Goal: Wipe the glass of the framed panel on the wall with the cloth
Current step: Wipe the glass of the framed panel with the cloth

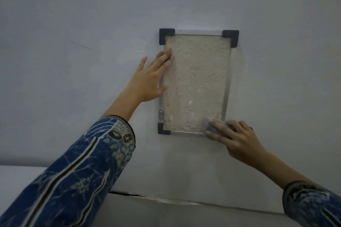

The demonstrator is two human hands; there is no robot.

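Your right hand (234,138) covers the lower right corner of the framed panel (195,83), hiding whatever sits at that corner. Most of the grey cloth (215,129) lies under its bent fingers, which grasp it and press it against the glass (200,57); only a blurred wad shows, and your thumb is out of sight. Your left hand (149,77) is released and flat, fingers straight, resting across the panel's left edge with the fingertips on the glass. Both forearms wear blue patterned sleeves (77,177), cut off by the picture's lower edge.

The panel hangs upright on a pale, plain wall (73,14). Behind the glass is a rough beige filling. Black corner brackets (166,36) show at three corners, and a small metal fitting (161,114), too blurred to identify, sits low on the left side. Below, a dark crack (127,194) runs along a pale ledge.
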